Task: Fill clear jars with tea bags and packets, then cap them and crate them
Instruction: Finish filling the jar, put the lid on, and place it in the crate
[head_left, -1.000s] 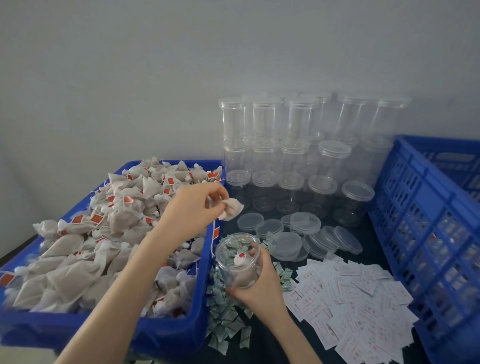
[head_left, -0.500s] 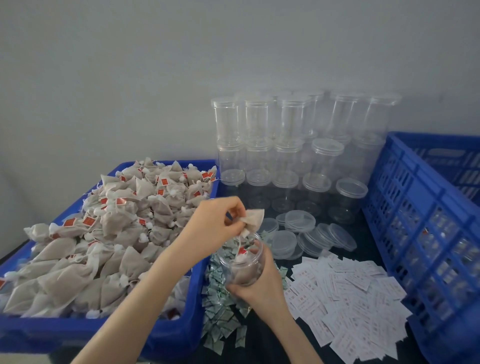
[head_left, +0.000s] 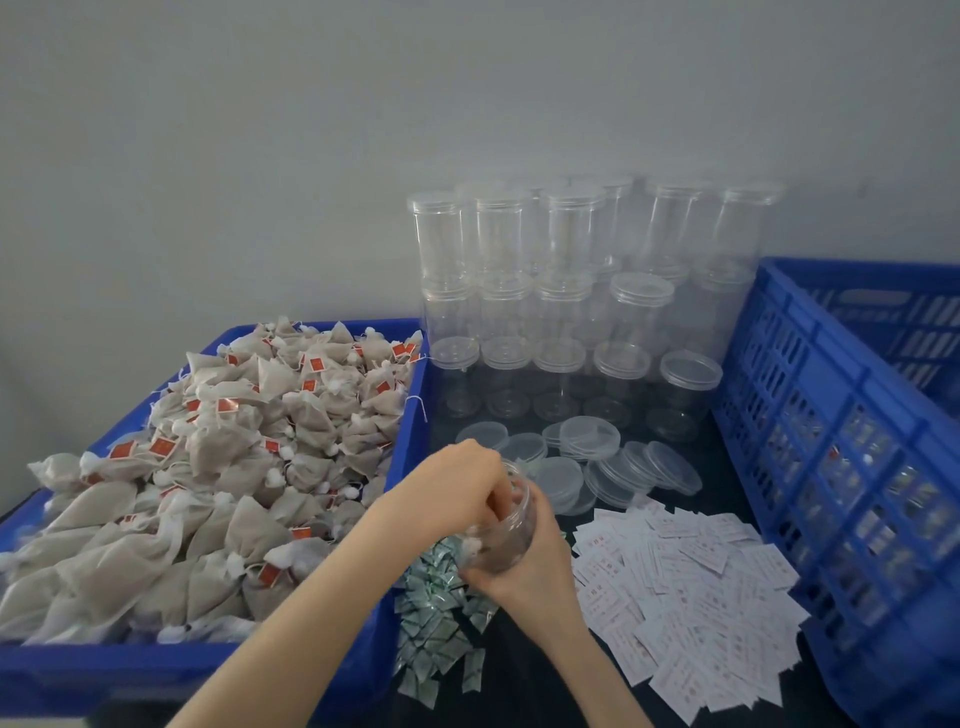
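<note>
Stuffing a tea bag into the jar (head_left: 501, 540), lower centre of frame.

Left hand (head_left: 457, 486) fingertips inside the mouth, apparently pinching the bag; right hand (head_left: 524, 564) wrapped round the jar. Best pressed down flat, jar held steady.

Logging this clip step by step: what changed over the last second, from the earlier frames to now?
The left hand carried a tea bag from above the blue bin rightward and down, and its fingers now push into the mouth of the clear jar; the bag itself is hidden. The right hand kept its grip round the jar. Loose lids, stacked jars, green packets and white slips stayed put.
</note>
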